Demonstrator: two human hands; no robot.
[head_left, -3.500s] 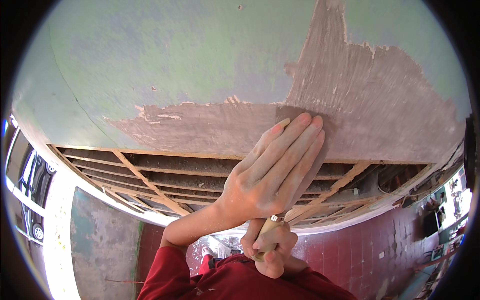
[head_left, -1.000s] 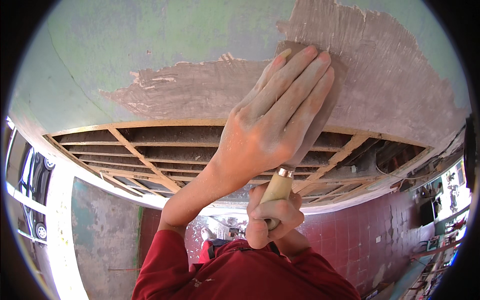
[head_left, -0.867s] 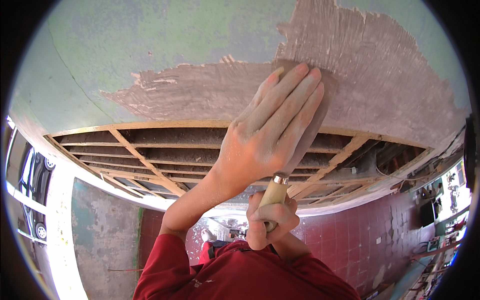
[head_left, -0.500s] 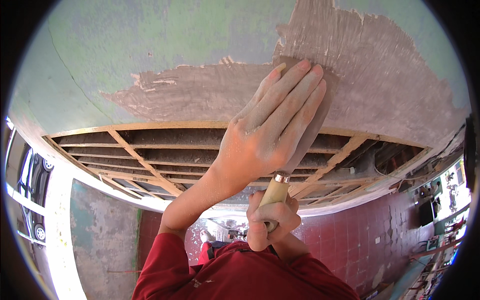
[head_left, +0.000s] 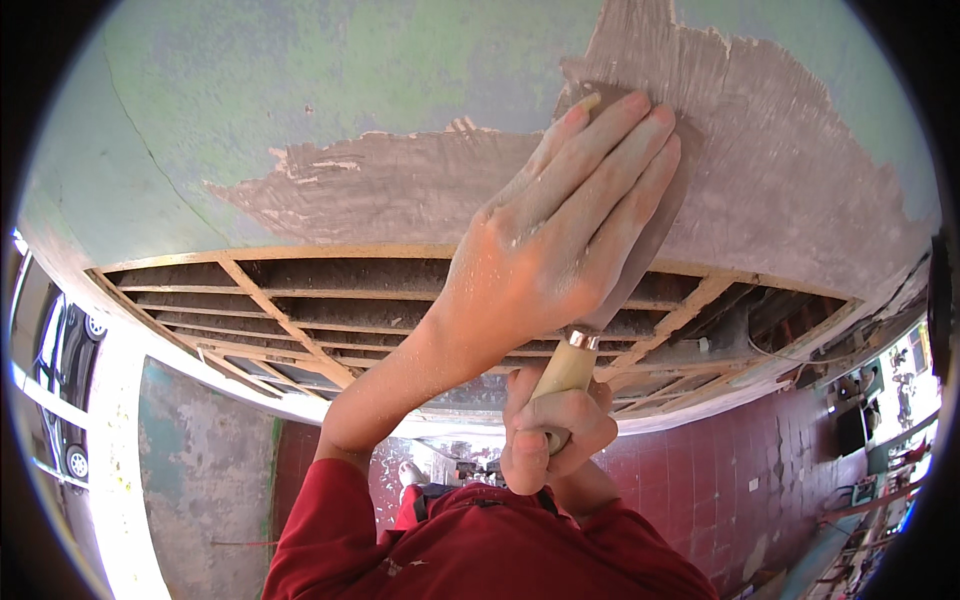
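A flat metal scraper (head_left: 655, 235) with a pale wooden handle (head_left: 562, 375) lies blade-flat against the grey plaster patch (head_left: 780, 190) on a green-painted ceiling (head_left: 300, 90), its blade mostly covered by the worker's left hand (head_left: 560, 240). That hand is open, fingers (head_left: 610, 150) stretched and pressed flat over the blade, dusted with pale powder. The right hand (head_left: 550, 440) is closed in a fist around the handle, just below the blade's metal collar. The blade looks dull grey and close in tone to the plaster, so its far edge is hard to make out, possibly ending at the fingertips. The plaster patch spreads from the scraper in both directions, rough-edged where it meets the green paint. Just below the scraper, a wooden lattice (head_left: 300, 310) of exposed slats opens into a dark cavity. Further below the scraper, red sleeves (head_left: 470, 550) fill the lower frame, with a red tiled wall (head_left: 720, 470) beside them. Far from the scraper, at the frame's left rim, a bright opening shows a parked car (head_left: 60, 360).
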